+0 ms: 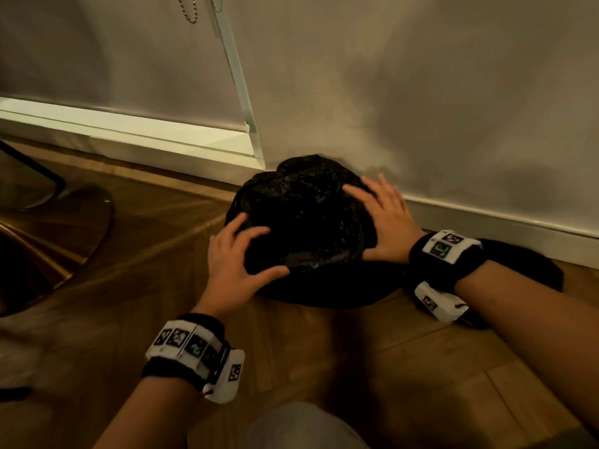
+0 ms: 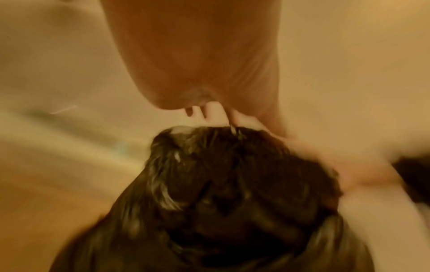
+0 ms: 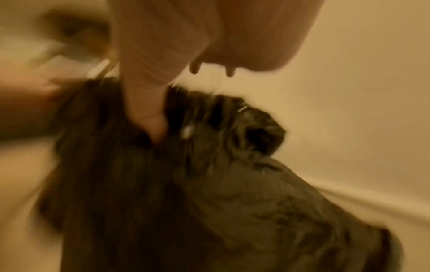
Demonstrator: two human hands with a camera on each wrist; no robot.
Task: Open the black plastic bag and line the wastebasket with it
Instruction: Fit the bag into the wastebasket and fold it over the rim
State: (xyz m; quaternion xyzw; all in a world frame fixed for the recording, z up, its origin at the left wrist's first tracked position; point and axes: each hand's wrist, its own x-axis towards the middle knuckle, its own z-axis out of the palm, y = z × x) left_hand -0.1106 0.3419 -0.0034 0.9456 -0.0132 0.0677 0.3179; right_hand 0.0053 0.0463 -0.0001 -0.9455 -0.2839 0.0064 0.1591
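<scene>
Task is looking late-stage, judging by how things lie: the black plastic bag [image 1: 304, 215] is already opened and draped over the wastebasket [image 1: 324, 291], which is standing on the wood floor [image 1: 155, 241] close against the wall [image 1: 421, 92] and its white baseboard [image 1: 505, 222]. Film is covering the whole top and hanging down the sides; almost none of the basket itself is showing, only a dark lower bulk. What is likely left: pushing the middle down into the cavity and snugging the overhang around the rim.

Left to right:

- Far left, a dark curved furniture base [image 1: 48, 234], glossy, partly out of frame.
- Left hand [image 1: 240, 267] is lying on the near-left edge of the bag, fingers spread and only lightly bent, thumb reaching along the front fold. Pressing rather than pinching, as far as the head view shows. Left wrist view is blurred; it is showing crinkled film [image 2: 209, 193] bunched below the palm.
- Bag centre: thin, shiny, heavily wrinkled film, catching small highlights; domed and puffy, with one paler fold near the front.
- Right hand [image 1: 385, 222] is flat on the far-right side, fingers straight and splayed, gripping nothing. Right wrist view, blurred, is showing the thumb [image 3: 149, 117] pressed into a crease of the film.
- Both wrists are wearing black bands with white marker tags.

Hands are well apart, one on each side of the rim.
</scene>
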